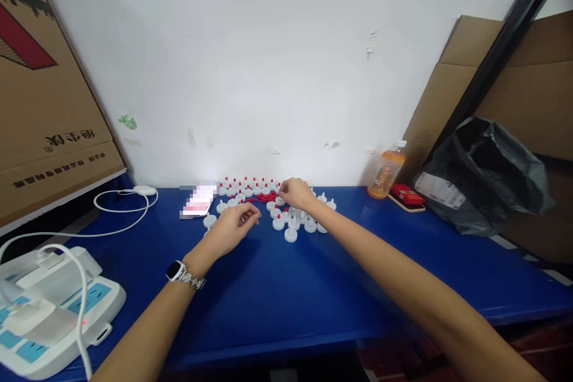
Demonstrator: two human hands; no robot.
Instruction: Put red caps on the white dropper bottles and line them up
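Note:
My right hand (295, 193) reaches in among white nozzle caps, its thumb and fingers pinched just above one white nozzle cap (280, 201). Whatever lies between those fingertips is too small to make out. Left of it, my left hand (233, 227) hovers over the near edge of the group with its fingertips pressed together; any held thing is hidden. Loose small red tips (267, 197) lie in a pile between the hands. White nozzle caps with red tips (254, 187) stand in rows at the back. Bare-nozzled white caps (290, 234) stand around my right hand.
A phone (200, 200) with a lit screen lies left of the caps. A power strip (58, 316) with white cables occupies the left front. An orange drink bottle (387, 170), a red box (406, 194) and a grey plastic bag (483, 179) stand right on the blue table (277, 304).

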